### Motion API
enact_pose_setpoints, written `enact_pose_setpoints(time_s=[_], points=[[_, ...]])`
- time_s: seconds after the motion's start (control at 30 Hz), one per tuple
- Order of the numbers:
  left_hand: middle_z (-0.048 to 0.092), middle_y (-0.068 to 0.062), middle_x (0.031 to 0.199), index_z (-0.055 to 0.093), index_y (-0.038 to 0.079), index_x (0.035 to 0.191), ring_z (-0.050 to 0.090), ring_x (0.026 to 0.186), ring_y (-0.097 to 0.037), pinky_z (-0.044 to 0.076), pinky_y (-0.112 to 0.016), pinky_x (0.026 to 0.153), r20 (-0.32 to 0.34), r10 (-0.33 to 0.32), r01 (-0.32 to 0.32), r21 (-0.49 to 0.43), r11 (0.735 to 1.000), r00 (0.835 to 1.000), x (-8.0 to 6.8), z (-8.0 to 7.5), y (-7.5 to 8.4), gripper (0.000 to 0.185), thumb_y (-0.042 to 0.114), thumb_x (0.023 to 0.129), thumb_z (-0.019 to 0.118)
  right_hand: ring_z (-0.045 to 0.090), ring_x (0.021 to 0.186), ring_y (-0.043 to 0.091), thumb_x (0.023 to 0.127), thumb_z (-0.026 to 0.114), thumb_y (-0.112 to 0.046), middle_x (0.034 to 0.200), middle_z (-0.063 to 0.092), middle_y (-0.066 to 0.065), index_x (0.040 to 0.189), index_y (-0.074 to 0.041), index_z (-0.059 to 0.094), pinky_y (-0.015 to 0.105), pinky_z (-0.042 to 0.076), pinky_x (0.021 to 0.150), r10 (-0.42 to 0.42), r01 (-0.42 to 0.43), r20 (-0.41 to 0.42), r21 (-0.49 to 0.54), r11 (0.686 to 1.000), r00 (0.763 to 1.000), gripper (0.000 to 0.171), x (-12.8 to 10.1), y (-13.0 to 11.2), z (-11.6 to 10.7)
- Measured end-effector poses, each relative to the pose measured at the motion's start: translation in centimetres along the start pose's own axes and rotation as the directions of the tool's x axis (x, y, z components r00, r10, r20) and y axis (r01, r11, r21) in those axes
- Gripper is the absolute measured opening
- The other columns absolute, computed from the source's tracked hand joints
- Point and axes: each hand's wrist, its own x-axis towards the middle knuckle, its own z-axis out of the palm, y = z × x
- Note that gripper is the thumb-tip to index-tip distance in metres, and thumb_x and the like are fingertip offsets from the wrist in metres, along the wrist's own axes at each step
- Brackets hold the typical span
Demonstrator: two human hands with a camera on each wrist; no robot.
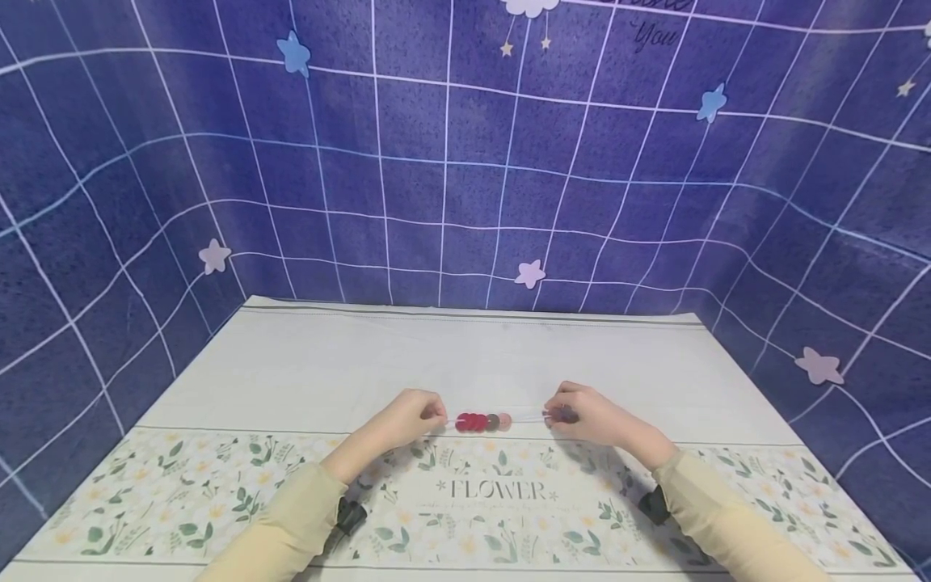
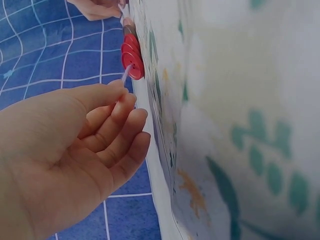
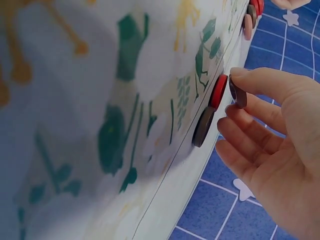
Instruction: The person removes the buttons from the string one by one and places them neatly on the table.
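Your left hand (image 1: 407,418) sits just left of centre in the head view, its fingers (image 2: 122,102) curled and pinching one end of a thin white string (image 2: 126,73). Threaded on that string is a short row of buttons (image 1: 482,422) lying on the desk (image 1: 364,364) between your hands: several red ones next to your left hand, then a darker one and a pink one towards the right.

Your right hand (image 1: 592,419) is just right of centre, pinching the other end of the string. In the right wrist view its thumb and forefinger also hold a small dark button (image 3: 238,93), with a red button (image 3: 218,91) and a dark brown button (image 3: 203,126) lying on the desk just beside the fingertips.

The desk is covered with a pale cloth (image 1: 291,485); its near half is printed with green leaves and yellow and white flowers, and the word "FLOWER" (image 1: 498,490) sits at lower centre. Behind and on both sides hangs a deep blue backdrop (image 1: 145,162) with a white grid, dotted with paper stars (image 1: 294,54) in blue and pale pink, and a white cloud (image 1: 529,6) at the top edge.
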Motion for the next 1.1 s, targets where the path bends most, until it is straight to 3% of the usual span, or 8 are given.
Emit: enact_pose_setpoints(time_s=[0.33,0.7,0.93,1.1], points=[[0.065,0.007,0.083,0.064,0.015,0.082,0.059,0.082,-0.009,0.050,-0.036,0.084,0.000,-0.001,0.001,0.006,1.000,1.000,0.0,0.1,0.0,0.008,0.021,0.086,0.065,0.060,0.083,0.013,0.082,0.069,-0.015,0.092,0.060,0.002,0.105,-0.002,0.067,0.031,0.052,0.080,0.022,-0.022,0.005,0.007,1.000,1.000,0.027,-0.4,0.0,-0.3],[0.065,0.006,0.082,0.064,0.012,0.082,0.058,0.081,-0.009,0.049,-0.037,0.084,0.002,0.023,-0.023,-0.004,1.000,1.000,0.1,0.1,-0.1,0.007,0.019,0.086,0.065,0.060,0.085,0.016,0.082,0.069,-0.011,0.094,0.060,0.004,0.103,0.000,0.066,0.034,0.052,0.080,-0.011,0.010,-0.039,-0.011,1.000,0.999,0.024,-0.8,0.5,-0.2],[0.062,0.006,0.077,0.064,0.015,0.081,0.053,0.072,-0.008,0.047,-0.030,0.074,0.010,0.037,-0.037,-0.001,0.999,0.999,0.0,0.0,0.0,0.006,0.016,0.087,0.064,0.064,0.086,0.019,0.081,0.069,-0.009,0.094,0.061,0.005,0.102,0.001,0.066,0.034,0.052,0.080,-0.012,0.012,-0.063,-0.008,1.000,0.998,0.023,-1.1,0.6,-0.2],[0.062,0.006,0.078,0.063,0.014,0.081,0.053,0.073,-0.007,0.047,-0.030,0.073,0.007,0.042,-0.042,0.003,0.999,0.999,-0.1,0.0,0.0,0.006,0.016,0.087,0.064,0.063,0.086,0.019,0.081,0.068,-0.010,0.094,0.062,0.004,0.103,0.000,0.066,0.034,0.052,0.080,-0.007,0.007,-0.067,-0.010,1.000,0.998,0.024,-1.3,0.8,-0.2]])
